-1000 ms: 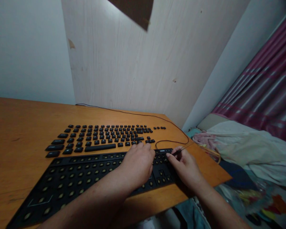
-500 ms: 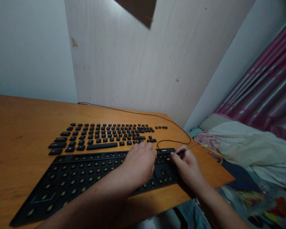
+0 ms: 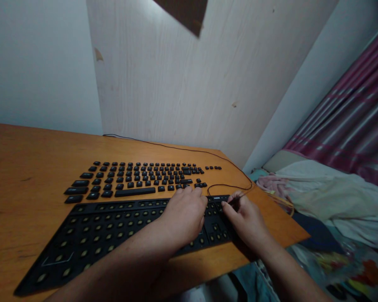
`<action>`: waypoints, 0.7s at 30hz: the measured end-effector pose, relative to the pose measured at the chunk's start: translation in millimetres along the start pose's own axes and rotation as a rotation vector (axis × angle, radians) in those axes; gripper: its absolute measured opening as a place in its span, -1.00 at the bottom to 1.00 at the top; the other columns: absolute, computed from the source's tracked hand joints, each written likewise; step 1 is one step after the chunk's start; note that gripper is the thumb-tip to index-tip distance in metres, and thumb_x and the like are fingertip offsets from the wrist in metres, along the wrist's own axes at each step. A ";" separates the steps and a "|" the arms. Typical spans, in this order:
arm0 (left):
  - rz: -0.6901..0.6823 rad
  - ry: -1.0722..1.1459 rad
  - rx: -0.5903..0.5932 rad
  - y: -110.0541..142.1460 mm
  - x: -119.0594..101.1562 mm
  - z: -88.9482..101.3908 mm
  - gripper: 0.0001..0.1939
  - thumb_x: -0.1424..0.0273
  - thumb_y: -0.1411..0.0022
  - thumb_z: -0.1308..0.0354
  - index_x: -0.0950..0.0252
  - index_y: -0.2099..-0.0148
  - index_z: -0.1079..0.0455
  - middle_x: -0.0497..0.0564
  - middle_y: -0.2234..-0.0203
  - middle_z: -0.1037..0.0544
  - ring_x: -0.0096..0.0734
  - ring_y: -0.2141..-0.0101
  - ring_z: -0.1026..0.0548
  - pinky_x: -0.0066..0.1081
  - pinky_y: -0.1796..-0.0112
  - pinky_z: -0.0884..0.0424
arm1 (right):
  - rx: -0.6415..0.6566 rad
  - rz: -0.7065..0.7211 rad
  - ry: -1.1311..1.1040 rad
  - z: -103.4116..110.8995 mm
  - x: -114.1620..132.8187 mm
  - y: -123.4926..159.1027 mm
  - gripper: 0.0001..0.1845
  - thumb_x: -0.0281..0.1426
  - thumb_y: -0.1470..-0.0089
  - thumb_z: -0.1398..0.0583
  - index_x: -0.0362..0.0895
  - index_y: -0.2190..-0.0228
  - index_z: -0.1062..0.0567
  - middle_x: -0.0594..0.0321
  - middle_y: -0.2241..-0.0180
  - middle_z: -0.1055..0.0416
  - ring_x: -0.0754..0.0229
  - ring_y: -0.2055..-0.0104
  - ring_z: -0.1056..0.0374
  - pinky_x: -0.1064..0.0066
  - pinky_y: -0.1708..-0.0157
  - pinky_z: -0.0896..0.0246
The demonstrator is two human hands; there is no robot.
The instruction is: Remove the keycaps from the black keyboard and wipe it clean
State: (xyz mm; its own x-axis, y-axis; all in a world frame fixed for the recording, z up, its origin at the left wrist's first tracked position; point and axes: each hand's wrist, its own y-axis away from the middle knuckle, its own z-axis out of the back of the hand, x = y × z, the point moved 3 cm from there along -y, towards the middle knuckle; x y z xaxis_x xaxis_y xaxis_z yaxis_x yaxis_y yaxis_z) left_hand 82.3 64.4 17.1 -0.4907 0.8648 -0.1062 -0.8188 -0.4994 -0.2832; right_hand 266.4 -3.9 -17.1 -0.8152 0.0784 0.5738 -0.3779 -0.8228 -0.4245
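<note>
A black keyboard [image 3: 97, 239] with its keycaps off and pale key posts showing lies slanted across the desk. My left hand [image 3: 185, 216] is on its right half, holding it down with bent fingers over the upper edge; the fingertips are hidden. At the keyboard's top right corner, my right hand [image 3: 244, 216] is closed in a pinch round a slender dark tool [image 3: 235, 203]. Two fine brownish prongs of it stick out up and to the right, and its lower end is hidden. Loose black keycaps [image 3: 138, 174] lie in rows behind the keyboard, including a long space bar [image 3: 135, 192].
A thin black cable [image 3: 176, 148] runs along the back of the wooden desk [image 3: 28, 176] and loops to the keyboard. Behind stands a pale wood-grain panel [image 3: 176, 84]. Right of the desk are rumpled bedding [image 3: 327, 188], plastic bags [image 3: 337, 256] and a purple curtain [image 3: 343, 109].
My right hand shifted slightly right with the tool, then back left to the keyboard's corner. The left hand stays put on the keyboard. The whole view has shifted a little.
</note>
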 end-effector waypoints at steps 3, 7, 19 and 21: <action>-0.005 -0.003 -0.015 -0.3 0.3 -1.0 -0.83 0.45 -0.17 -0.02 0.30 0.22 -0.41 0.14 0.21 -0.45 -0.13 0.18 -0.38 -0.17 0.16 -0.34 | 0.025 -0.015 -0.040 -1.4 -3.0 -1.4 -0.81 -0.20 -0.09 -0.20 -0.06 0.39 -0.39 0.28 0.48 -0.41 0.15 0.45 -0.32 0.38 0.45 -0.11; -0.016 -0.005 -0.016 -0.5 0.9 -3.1 -0.81 0.46 -0.18 0.00 0.31 0.21 -0.42 0.15 0.22 -0.46 -0.11 0.18 -0.38 -0.17 0.17 -0.34 | 0.044 0.000 -0.078 -4.5 -6.4 -1.3 -0.80 -0.21 -0.12 -0.17 -0.08 0.40 -0.40 0.29 0.47 -0.41 0.18 0.45 -0.31 0.40 0.46 -0.11; -0.017 0.011 -0.019 -0.3 0.5 -0.4 -0.81 0.46 -0.18 0.01 0.31 0.23 -0.42 0.15 0.25 -0.46 -0.08 0.20 -0.38 -0.15 0.20 -0.34 | -0.069 0.148 -0.099 -4.7 -5.0 5.0 -0.81 -0.26 -0.15 -0.16 -0.09 0.43 -0.38 0.30 0.47 -0.33 0.20 0.44 -0.30 0.39 0.41 -0.16; -0.020 0.010 -0.025 -0.5 0.9 -1.1 -0.81 0.46 -0.18 0.01 0.31 0.23 -0.42 0.15 0.25 -0.46 -0.07 0.20 -0.38 -0.14 0.20 -0.35 | -0.089 0.181 -0.087 -2.7 -2.5 5.8 -0.79 -0.26 -0.16 -0.16 -0.10 0.45 -0.38 0.29 0.46 -0.32 0.20 0.42 -0.31 0.38 0.38 -0.17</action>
State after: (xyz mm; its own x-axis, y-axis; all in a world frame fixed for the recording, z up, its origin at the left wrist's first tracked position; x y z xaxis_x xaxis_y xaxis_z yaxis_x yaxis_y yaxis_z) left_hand 82.7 65.5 16.1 -0.4714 0.8750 -0.1097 -0.8205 -0.4808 -0.3092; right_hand 265.0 -7.3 -22.9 -0.8336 -0.1180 0.5397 -0.2695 -0.7659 -0.5837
